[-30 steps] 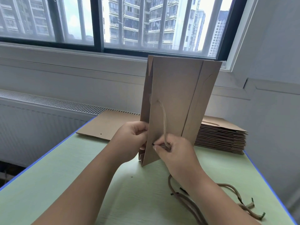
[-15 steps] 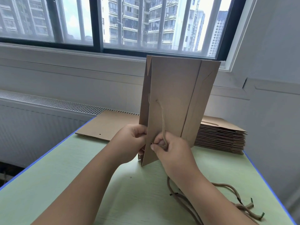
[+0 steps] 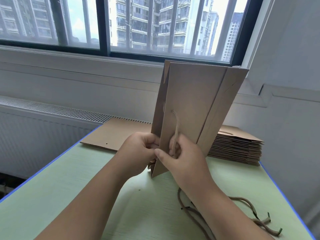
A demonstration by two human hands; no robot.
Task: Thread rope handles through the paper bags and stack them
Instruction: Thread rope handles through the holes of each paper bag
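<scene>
While paper bag (image 3: 194,104) stood tilted on table (image 3: 78,196), L grip (image 3: 138,151) pinched its edge, R grip (image 3: 185,158) clenched on rope handle (image 3: 176,129), spare ropes (image 3: 242,200) nr forearm, bag stack (image 3: 237,148) behind.

Fingertips of left hand (image 3: 138,149) hidden behind paper bag (image 3: 194,104), rope handle (image 3: 175,125) end buried in right hand (image 3: 183,158) grip, loose ropes (image 3: 242,199) partly under forearm
</scene>
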